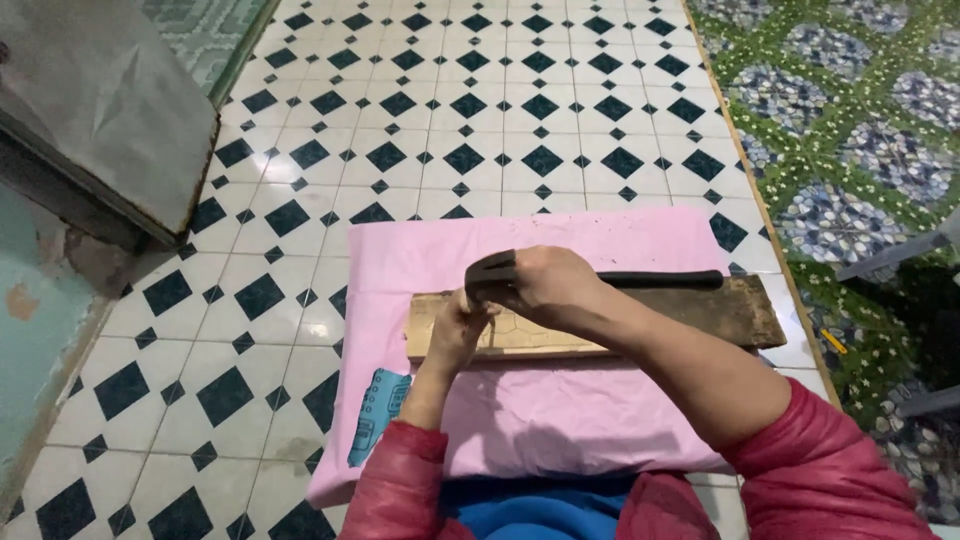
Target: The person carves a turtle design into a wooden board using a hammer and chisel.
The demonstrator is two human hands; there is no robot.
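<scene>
Dark hammer-like tool (600, 279), flat head gripped in right hand (545, 285), left hand (460, 325) pinching something unseen on wooden board (720, 312).

head camera, looking steeply down, close

A dark hammer-like tool (610, 279) lies lengthwise along a worn wooden board (740, 312); head end gripped.

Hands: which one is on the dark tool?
The right hand grips the dark tool; the left hand rests lower, on the wooden board.
</scene>
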